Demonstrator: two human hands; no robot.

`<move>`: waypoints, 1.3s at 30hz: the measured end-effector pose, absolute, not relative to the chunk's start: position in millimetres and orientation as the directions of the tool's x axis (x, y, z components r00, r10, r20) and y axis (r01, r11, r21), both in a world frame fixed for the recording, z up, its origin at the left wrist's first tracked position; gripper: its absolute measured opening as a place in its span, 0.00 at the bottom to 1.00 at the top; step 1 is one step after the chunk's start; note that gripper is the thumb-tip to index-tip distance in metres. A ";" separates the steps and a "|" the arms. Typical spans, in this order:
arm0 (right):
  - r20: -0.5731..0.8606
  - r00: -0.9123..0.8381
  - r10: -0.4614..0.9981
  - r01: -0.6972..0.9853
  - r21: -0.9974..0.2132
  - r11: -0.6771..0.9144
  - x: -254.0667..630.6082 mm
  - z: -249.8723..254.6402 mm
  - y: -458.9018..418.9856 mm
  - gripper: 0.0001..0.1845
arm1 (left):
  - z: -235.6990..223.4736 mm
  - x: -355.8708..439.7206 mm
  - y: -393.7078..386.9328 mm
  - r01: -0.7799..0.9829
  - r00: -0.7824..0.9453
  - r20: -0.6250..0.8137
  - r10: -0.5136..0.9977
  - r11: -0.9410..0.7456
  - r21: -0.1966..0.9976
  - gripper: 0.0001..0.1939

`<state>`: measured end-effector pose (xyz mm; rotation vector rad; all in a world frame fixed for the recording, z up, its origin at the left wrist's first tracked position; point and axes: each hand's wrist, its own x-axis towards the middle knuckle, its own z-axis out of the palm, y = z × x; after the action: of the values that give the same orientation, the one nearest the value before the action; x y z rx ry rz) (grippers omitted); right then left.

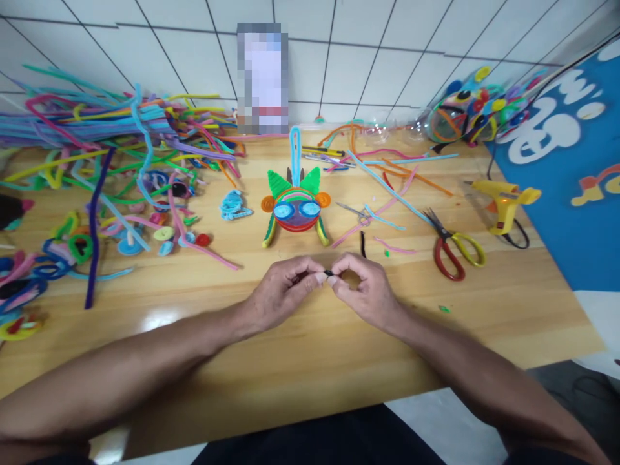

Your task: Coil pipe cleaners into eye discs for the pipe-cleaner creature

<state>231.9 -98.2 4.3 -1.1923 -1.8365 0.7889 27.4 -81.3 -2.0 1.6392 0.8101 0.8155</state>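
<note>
My left hand (283, 287) and my right hand (363, 287) meet over the wooden table (314, 361), fingers pinched together on a small black pipe-cleaner piece (329, 274) between the fingertips. Just beyond them stands a pipe-cleaner figure (296, 206) with green ears, blue spiral eyes, orange side coils and a tall blue loop on top. A short black pipe-cleaner bit (362, 242) lies on the table near my right hand.
A big heap of coloured pipe cleaners (111, 129) covers the back left, with coiled discs (165, 232) nearby. Red and yellow scissors (453, 248) and a yellow glue gun (504, 203) lie at the right. A clear tub of coils (465, 113) sits at the back right.
</note>
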 end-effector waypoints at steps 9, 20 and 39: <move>0.309 -0.258 0.916 0.417 -0.819 0.394 234.8 1.0 -97.9 0.07 | 0.7 28.8 -82.2 0.135 0.539 0.077 0.839 -0.176 0.975 0.11; 0.323 -0.267 0.908 0.430 -0.804 0.412 234.1 -0.8 -98.0 0.08 | 4.2 32.2 -81.4 0.172 0.519 0.174 0.837 -0.302 0.938 0.10; 0.340 -0.320 0.885 0.574 -0.673 0.466 228.7 4.6 -94.7 0.04 | -2.6 32.0 -84.9 0.104 0.433 0.158 0.888 -0.223 0.969 0.09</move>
<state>228.7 -94.7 4.6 -1.2088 -2.0242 0.5750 32.0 -84.9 -2.6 1.6381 0.8806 0.9360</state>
